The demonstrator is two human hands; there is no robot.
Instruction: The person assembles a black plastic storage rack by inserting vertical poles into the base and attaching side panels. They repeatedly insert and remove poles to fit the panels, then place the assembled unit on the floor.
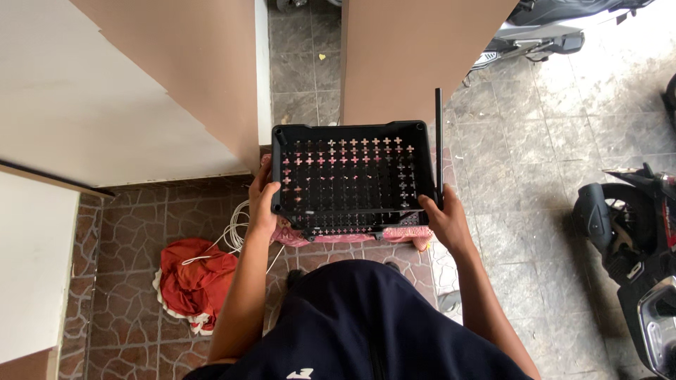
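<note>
Above the tiled floor [535, 162], at waist height in front of the person, a black perforated crate [352, 179] is held level with its open side toward the camera. The left hand [262, 207] is closed around the crate's left wall, fingers curled over the rim. The right hand [442, 218] grips the right near corner and also appears to clamp a thin black rod [438, 144] upright against that wall; whether the rod is part of the crate cannot be told. Pink cloth [408, 234] shows beneath the crate's near edge and through its cross-shaped holes. A red cloth [193, 281] with a white cord [236, 232] lies on the floor to the left, well apart. A parked scooter [634, 246] stands at right.

Assessment: the step in hand is carrying or positioning the crate. Any further move calls for both grips held even, so the crate stays level and the rod does not slip.
</note>
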